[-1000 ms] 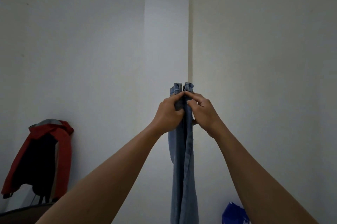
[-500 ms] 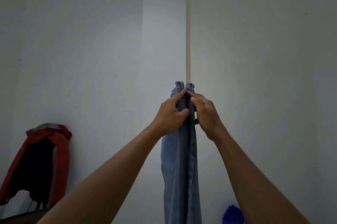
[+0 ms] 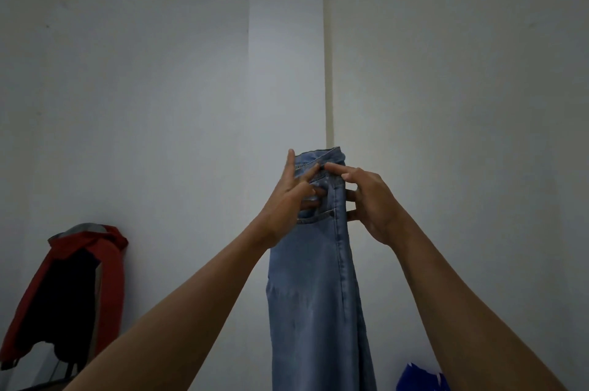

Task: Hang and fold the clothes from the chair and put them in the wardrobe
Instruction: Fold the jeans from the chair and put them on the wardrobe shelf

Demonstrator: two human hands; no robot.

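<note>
A pair of light blue jeans (image 3: 315,295) hangs straight down in front of me, held up by its waistband at arm's length before a white wall corner. My left hand (image 3: 288,199) is at the waistband's left side with the fingers partly spread, some tucked in by the front pocket. My right hand (image 3: 371,202) grips the waistband's right edge, its forefinger laid across the top. The legs run out of the frame at the bottom.
A red and black jacket (image 3: 68,288) hangs over a chair back at the lower left. A blue bag (image 3: 420,379) shows at the bottom edge, right of the jeans. White walls fill the rest of the view.
The jeans have turned from edge-on to show their front face with the pocket. My left hand's fingers have spread apart and both hands have shifted slightly right.
</note>
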